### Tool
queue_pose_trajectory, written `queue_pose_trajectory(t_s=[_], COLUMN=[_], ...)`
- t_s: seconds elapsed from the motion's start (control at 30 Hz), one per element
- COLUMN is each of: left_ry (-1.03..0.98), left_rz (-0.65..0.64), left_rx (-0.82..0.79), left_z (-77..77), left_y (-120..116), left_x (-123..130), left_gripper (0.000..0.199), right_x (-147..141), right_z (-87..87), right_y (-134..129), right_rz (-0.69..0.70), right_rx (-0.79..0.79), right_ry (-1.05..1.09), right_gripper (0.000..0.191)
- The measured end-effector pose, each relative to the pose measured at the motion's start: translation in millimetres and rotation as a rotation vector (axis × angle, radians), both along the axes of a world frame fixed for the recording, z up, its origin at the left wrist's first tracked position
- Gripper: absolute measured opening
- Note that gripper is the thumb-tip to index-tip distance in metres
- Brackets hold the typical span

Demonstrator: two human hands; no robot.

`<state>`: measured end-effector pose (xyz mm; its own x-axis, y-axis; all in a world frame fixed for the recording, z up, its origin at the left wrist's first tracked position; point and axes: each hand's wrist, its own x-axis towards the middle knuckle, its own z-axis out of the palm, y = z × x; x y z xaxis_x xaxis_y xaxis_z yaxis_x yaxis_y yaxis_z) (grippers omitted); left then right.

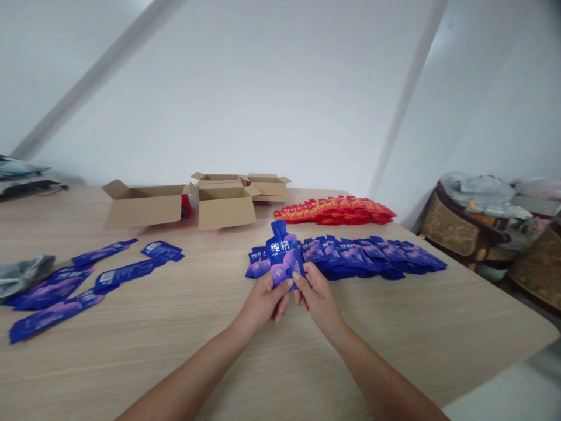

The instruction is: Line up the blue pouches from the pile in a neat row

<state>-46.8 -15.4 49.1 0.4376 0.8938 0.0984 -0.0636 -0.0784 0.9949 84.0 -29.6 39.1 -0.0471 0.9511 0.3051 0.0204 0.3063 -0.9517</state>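
Both hands pinch one blue-and-purple pouch (284, 248) by its lower end, its narrow neck pointing up and its printed front facing me. My left hand (267, 298) is closed on the bottom left corner, thumb across the front. On the bottom right corner my right hand (316, 292) is closed the same way, the two thumbs almost touching. Just behind the held pouch lies a long overlapping row of blue pouches (359, 254), partly hidden by it. Beyond that row is a pile of overlapping red pouches (337, 210).
Open cardboard boxes (225, 211) stand at the back; a wider one (146, 210) is to their left. Several loose blue pouches (56, 286) lie scattered at left beside a grey cloth (26, 273). Past the table's right edge stand patterned chairs (453, 225) with bags on them.
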Motion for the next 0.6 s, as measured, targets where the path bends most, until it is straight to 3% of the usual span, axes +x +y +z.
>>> queue_pose_trajectory(t_s=[0.17,0.3,0.4,0.5,0.6], left_ry=[-0.005,0.022,0.028,0.05,0.094], left_rz=[-0.04,0.038,0.136,0.153,0.138], left_rx=[-0.103,-0.045,-0.028,-0.042,-0.035], left_z=[1.9,10.0,10.8,3.6,-7.0], left_y=[-4.0,11.1,29.2,42.9,50.6], left_x=[1.2,-16.7,-33.0,-40.1,-41.2], left_gripper=[0.042,0.047,0.041,0.038,0.036], right_x=[17.8,86.5,145.5,177.3,180.8], right_z=[17.6,33.3,37.8,37.4,34.5], right_y=[-4.6,11.5,25.3,32.4,35.8], right_rz=[-0.059,-0.349,-0.459,-0.475,-0.454], right_rx=[-0.036,-0.046,-0.122,-0.193,-0.239], right_ry=[-0.116,-0.279,-0.442,-0.605,-0.656], right_gripper=[0.033,0.037,0.038,0.042,0.046])
